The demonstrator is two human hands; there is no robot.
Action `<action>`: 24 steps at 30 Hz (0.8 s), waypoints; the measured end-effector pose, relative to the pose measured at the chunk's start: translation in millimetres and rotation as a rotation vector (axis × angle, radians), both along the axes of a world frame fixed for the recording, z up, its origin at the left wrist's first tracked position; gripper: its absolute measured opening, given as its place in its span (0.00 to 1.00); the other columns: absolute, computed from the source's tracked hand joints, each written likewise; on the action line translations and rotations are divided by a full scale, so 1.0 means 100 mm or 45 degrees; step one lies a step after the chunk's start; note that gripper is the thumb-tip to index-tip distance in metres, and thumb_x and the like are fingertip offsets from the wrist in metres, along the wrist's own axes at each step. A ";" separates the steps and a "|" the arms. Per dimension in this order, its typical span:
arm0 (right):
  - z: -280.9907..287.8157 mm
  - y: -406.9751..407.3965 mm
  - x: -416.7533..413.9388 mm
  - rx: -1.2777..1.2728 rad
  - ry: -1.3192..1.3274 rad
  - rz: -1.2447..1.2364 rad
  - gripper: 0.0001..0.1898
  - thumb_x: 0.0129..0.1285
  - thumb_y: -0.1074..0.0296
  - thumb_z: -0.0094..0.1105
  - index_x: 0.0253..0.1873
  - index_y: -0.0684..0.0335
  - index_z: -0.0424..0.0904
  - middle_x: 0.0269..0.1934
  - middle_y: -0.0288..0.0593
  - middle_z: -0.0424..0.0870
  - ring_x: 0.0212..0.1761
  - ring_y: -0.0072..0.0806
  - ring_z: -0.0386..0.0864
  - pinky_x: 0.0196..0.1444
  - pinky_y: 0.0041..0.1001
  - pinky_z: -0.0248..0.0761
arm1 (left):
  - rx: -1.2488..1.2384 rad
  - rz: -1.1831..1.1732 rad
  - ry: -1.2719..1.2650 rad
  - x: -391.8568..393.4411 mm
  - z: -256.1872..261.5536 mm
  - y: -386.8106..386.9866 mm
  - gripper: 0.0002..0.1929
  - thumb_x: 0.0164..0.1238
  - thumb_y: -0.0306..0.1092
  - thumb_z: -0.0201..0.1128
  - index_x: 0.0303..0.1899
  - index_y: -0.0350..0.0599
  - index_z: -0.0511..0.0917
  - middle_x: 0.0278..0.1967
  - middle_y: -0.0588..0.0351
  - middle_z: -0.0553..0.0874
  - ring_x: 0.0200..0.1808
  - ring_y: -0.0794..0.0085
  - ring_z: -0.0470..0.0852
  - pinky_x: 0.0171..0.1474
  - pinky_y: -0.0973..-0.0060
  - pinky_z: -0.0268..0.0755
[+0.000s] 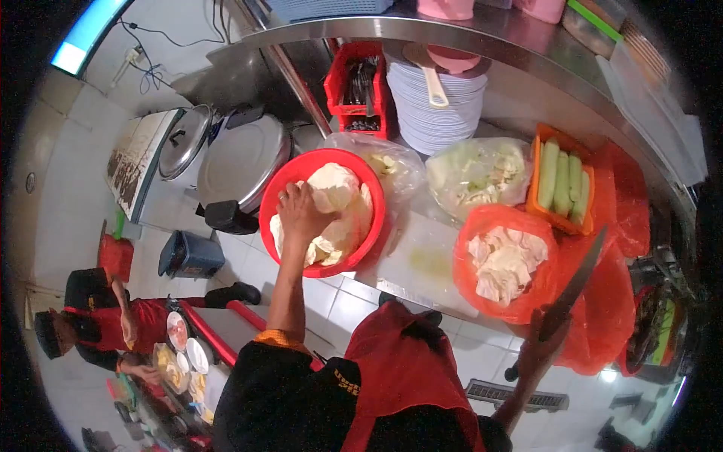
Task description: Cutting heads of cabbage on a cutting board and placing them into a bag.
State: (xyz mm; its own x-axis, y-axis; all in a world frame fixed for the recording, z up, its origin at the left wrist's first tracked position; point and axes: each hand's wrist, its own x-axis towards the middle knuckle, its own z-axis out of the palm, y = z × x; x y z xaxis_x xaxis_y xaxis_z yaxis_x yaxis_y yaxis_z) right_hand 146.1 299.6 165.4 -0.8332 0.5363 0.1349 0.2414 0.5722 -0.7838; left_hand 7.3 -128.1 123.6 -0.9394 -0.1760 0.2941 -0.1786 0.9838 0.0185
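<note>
Pale cabbage heads (334, 183) fill a red plastic basin (377, 226) at the left end of the worktop. My left hand (302, 212) reaches into this basin from above, its fingers spread over the cabbage; whether it grips one I cannot tell. At the right, my right hand (536, 344) holds a large knife (583, 282), its broad blade slanting up and away from me. Left of the blade, an orange-red plastic bag (466, 288) lies open around loose cabbage leaves (505, 265). Between basin and bag is a white cutting board (421, 257) with a yellowish wet patch.
Behind the board lie clear bags of cabbage pieces (480, 172). An orange basket (534, 198) holds peeled, pale green vegetables (556, 175). Stacked plates (438, 113) and red cutlery bins (356, 85) stand under a steel shelf (395, 27). Lidded pots (243, 158) stand left; a co-worker (107, 316) handles food there.
</note>
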 end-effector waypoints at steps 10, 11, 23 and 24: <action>-0.06 -0.37 -0.25 -0.151 -0.052 0.221 0.12 0.64 0.71 0.60 0.48 0.67 0.70 0.41 0.50 0.80 0.41 0.40 0.79 0.46 0.35 0.71 | 0.498 -0.216 -0.074 0.16 -0.14 -0.86 0.34 0.41 0.41 0.80 0.53 0.39 0.76 0.48 0.41 0.82 0.50 0.52 0.81 0.56 0.60 0.72; -0.04 -0.40 -0.27 -0.155 -0.050 0.237 0.12 0.64 0.71 0.60 0.48 0.67 0.70 0.41 0.50 0.80 0.41 0.40 0.79 0.46 0.35 0.71 | 0.494 -0.201 -0.069 0.21 -0.22 -0.88 0.34 0.41 0.41 0.80 0.53 0.39 0.76 0.48 0.41 0.82 0.50 0.52 0.81 0.56 0.60 0.72; -0.20 -0.41 -0.22 -0.050 0.027 0.296 0.14 0.65 0.64 0.59 0.49 0.65 0.70 0.38 0.42 0.77 0.32 0.27 0.74 0.31 0.27 0.68 | 1.761 -0.371 0.368 0.33 1.04 -0.67 0.35 0.59 0.33 0.71 0.67 0.39 0.64 0.63 0.45 0.73 0.59 0.62 0.77 0.58 0.66 0.73; -0.25 -0.37 -0.19 -0.115 -0.059 0.300 0.15 0.65 0.64 0.59 0.50 0.66 0.70 0.37 0.42 0.77 0.29 0.26 0.73 0.27 0.27 0.66 | 1.757 -0.378 0.367 0.29 1.00 -0.60 0.35 0.59 0.33 0.71 0.67 0.39 0.64 0.63 0.45 0.73 0.59 0.62 0.77 0.58 0.66 0.73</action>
